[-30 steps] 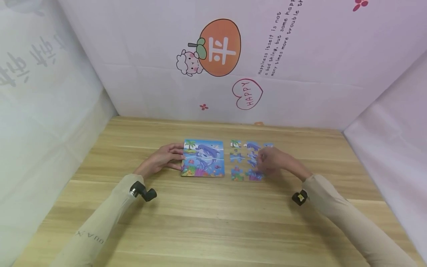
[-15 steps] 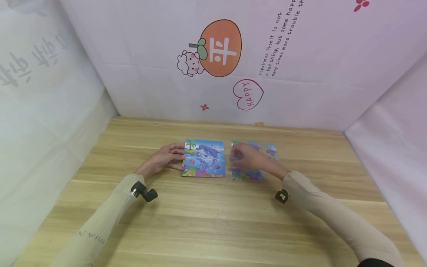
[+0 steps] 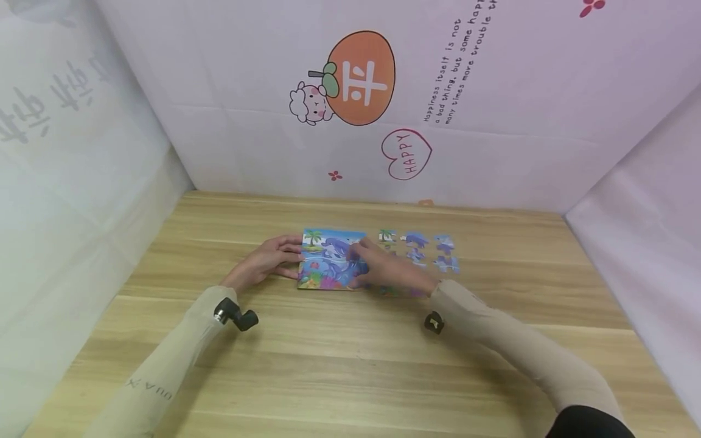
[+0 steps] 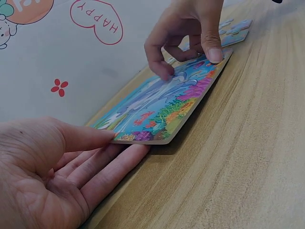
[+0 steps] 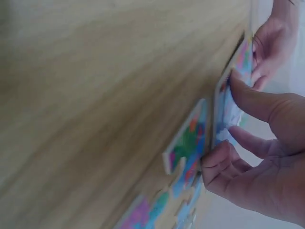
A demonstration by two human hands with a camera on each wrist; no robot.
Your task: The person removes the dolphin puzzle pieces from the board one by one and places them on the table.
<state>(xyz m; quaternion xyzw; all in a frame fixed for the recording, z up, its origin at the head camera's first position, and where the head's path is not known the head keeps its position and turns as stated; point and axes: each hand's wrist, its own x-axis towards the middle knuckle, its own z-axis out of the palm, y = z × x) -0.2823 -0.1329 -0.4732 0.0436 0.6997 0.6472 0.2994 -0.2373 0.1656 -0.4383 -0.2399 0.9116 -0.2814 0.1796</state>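
Head view: left hand (image 3: 266, 260) flat, fingers straight, steadies the puzzle board (image 3: 331, 267) mid-worktop (image 3: 350, 365). Right hand (image 3: 386, 271) curls over the board, seemingly seating a piece; next needs alignment. Loose pieces (image 3: 432, 249) lie just right.

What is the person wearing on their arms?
Both arms wear long, snug beige sleeves down to the wrists; the hands are bare. The left sleeve has small dark letters printed near the forearm. A small black camera with a silver ring is strapped at the left wrist. Another little black camera, with a yellowish spot, sits at the right wrist. Something black shows at the top end of the right sleeve.
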